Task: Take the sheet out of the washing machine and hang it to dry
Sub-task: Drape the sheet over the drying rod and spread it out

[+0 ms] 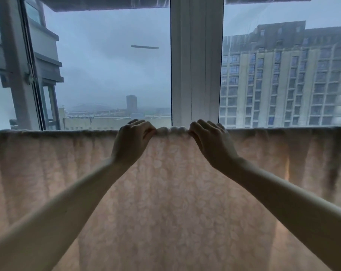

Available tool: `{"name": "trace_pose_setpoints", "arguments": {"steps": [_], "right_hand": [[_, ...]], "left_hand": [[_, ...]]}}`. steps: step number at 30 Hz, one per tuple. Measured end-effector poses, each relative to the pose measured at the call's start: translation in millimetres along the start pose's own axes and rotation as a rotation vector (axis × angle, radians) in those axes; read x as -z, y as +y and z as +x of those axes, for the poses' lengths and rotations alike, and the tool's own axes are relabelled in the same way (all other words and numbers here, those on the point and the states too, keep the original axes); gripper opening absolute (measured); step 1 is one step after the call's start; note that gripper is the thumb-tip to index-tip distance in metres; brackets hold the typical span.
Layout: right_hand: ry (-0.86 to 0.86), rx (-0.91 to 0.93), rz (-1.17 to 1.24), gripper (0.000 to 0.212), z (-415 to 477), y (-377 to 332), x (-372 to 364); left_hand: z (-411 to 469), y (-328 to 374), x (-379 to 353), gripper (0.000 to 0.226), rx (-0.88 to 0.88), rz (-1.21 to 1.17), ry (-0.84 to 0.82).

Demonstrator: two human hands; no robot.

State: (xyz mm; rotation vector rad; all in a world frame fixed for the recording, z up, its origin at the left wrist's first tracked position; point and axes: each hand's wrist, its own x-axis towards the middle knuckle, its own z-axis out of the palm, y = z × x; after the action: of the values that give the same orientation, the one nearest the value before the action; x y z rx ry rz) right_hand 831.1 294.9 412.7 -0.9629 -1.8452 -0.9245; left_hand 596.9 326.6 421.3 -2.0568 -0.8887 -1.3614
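Sheet (169,192) hangs, top edge running nine to three o'clock; left hand (133,140) and right hand (210,142) both pinch that edge.

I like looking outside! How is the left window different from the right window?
The left window shows mostly grey sky; the right window shows mostly one tall building. The left window's tower looks tiny; the right window's building fills it. Both sit behind the hanging sheet.

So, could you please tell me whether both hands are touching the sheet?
Touching. The head view shows the left hand and right hand each pinching the bunched top edge of the sheet, fingers curled over it.
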Motion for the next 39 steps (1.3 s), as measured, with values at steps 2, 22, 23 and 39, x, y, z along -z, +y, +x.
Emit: {"name": "trace_pose_setpoints", "arguments": {"steps": [2,22,23,39], "right_hand": [[0.034,0.046,-0.055,0.006,2,-1,-1],[-0.097,0.094,-0.08,0.028,19,-5,-6],[-0.132,0.084,-0.057,0.029,21,-7,-8],[-0.161,0.104,0.12,0.028,56,-63,-59]], "left_hand": [[0,-1,0,0.012,-0.016,-0.001,0.001],[-18,-52,25,0.021,0.096,-0.01,-0.091],[-19,-60,26,0.021,0.135,-0.013,-0.122],[-37,-133,72,0.029,0.205,0.039,-0.22]]}}
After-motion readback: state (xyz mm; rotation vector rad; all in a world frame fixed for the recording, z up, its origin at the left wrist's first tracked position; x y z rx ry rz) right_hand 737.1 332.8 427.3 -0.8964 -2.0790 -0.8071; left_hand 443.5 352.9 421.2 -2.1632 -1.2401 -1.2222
